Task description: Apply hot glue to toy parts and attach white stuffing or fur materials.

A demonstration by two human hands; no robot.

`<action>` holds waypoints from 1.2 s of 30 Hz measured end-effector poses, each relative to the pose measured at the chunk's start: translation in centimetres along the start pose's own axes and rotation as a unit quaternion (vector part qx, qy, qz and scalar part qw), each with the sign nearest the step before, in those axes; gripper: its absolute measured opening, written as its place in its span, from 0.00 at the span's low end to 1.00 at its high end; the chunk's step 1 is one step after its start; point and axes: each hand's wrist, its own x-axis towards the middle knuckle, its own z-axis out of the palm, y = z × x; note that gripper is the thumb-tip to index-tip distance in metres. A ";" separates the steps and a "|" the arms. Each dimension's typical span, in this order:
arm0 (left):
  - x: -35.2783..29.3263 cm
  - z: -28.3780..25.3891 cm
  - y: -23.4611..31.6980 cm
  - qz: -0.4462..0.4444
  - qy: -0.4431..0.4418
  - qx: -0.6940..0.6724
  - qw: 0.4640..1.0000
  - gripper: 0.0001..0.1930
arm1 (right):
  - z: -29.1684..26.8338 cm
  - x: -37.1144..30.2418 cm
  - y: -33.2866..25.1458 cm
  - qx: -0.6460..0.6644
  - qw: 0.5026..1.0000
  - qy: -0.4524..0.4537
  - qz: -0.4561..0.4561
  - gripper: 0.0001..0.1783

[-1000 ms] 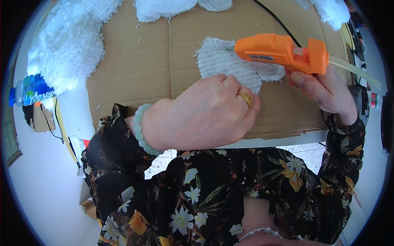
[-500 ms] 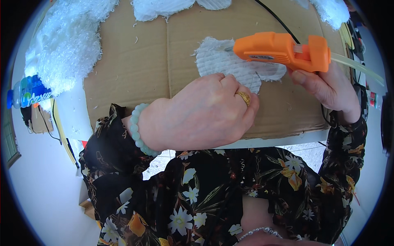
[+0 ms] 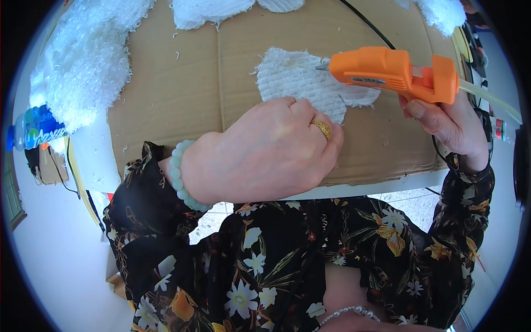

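My right hand (image 3: pixel 447 123) grips an orange hot glue gun (image 3: pixel 373 67), its nozzle pointing left over a white quilted fabric piece (image 3: pixel 301 80) with frayed edges. A translucent glue stick (image 3: pixel 487 94) sticks out of the gun's back. A faint shiny patch lies on the fabric left of the nozzle tip. Whether the tip touches the cloth I cannot tell. My left hand (image 3: pixel 271 149), with a gold ring and a pale green bead bracelet, is closed at the fabric's near edge. Its fingers curl under on the cloth, and the fingertips are hidden.
Brown cardboard (image 3: pixel 171 77) covers the table. Fluffy white fabric (image 3: pixel 83 61) is heaped at the left, beside a blue-labelled bottle (image 3: pixel 38 127). More white pieces (image 3: pixel 213 11) lie at the far edge. A black cord (image 3: pixel 368 22) runs behind the glue gun.
The glue gun has shifted right and slightly nearer, drawing its nozzle back across the fabric. More of the cloth's far left part now shows. My left hand keeps its closed pose.
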 end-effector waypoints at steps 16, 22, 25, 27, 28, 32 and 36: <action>-0.1 0.4 -0.1 -0.011 -0.001 -0.005 1.000 0.19 | 0.1 -0.7 0.3 -0.069 0.997 0.012 -0.025 0.23; -0.2 0.4 -0.1 -0.018 -0.004 -0.001 1.000 0.20 | -0.2 -1.8 2.6 -0.006 0.999 0.039 -0.022 0.29; -0.1 0.3 0.0 -0.020 -0.007 0.006 1.000 0.20 | -0.1 -1.2 2.2 -0.057 0.994 0.034 -0.082 0.28; -0.2 0.4 0.1 -0.021 -0.005 0.006 1.000 0.20 | 0.0 -1.0 1.0 -0.021 0.999 0.016 -0.023 0.26; -0.2 0.4 0.2 -0.024 -0.003 0.004 1.000 0.20 | 0.1 -0.8 0.5 0.016 0.999 -0.002 0.035 0.25; -0.1 0.5 0.1 -0.022 -0.010 0.010 1.000 0.20 | 0.3 -0.2 -0.2 -0.023 0.996 -0.031 0.080 0.23; -0.2 0.4 0.2 -0.020 -0.001 0.007 1.000 0.20 | 0.1 -0.5 0.0 -0.031 0.999 -0.009 0.040 0.21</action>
